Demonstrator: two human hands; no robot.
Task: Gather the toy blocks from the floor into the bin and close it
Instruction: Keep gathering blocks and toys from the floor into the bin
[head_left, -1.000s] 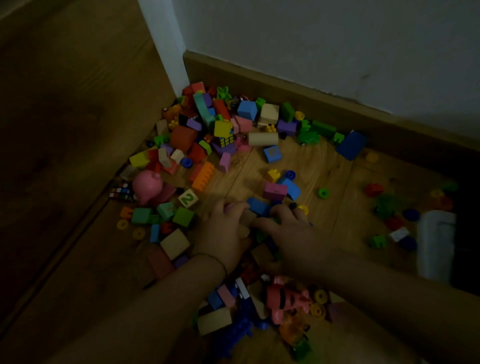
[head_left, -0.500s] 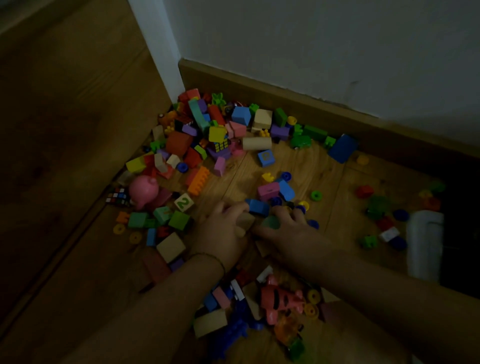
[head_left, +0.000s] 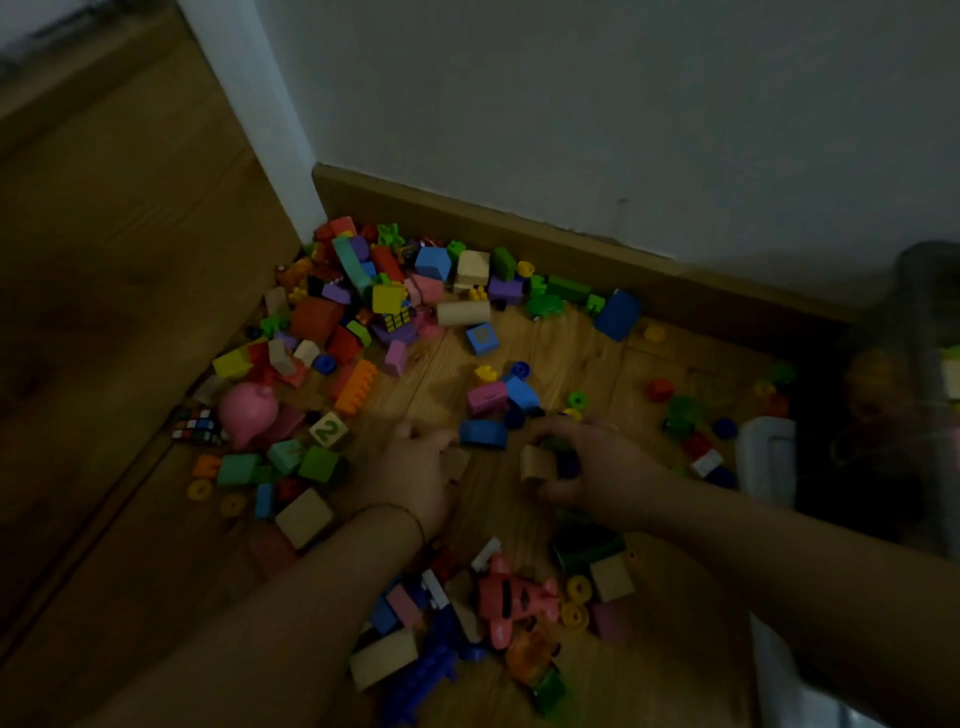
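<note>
Well, blocks (head_left: 537, 462) clutched in right hand (head_left: 597, 467) | left hand (head_left: 415, 478) grip can't be told | bits could be dropped before bin (head_left: 930, 312), fist overstuffed

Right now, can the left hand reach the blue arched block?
Probably yes: the blue arched block lies just past the left hand, nothing between, though its grip seems full with a tan block.

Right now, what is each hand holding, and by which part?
The right hand grips a tan block with small dark pieces, fingers above, thumb beneath. The left hand curls at a second tan block; a hold cannot be told.
</note>
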